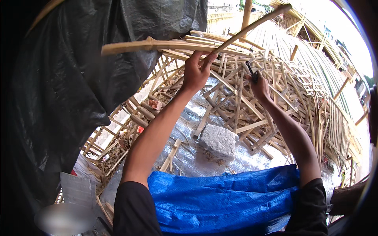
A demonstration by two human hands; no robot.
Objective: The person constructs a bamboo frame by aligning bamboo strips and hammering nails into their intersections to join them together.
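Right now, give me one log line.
left hand: holds bamboo strip | right hand: holds black tool | block: on silver sheet

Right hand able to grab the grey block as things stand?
Probably not: the right hand looks closed around a dark tool. With that put down, likely yes; nothing lies on top of the grey block.

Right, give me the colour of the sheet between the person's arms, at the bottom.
The sheet is bright blue; the head view shows it best.
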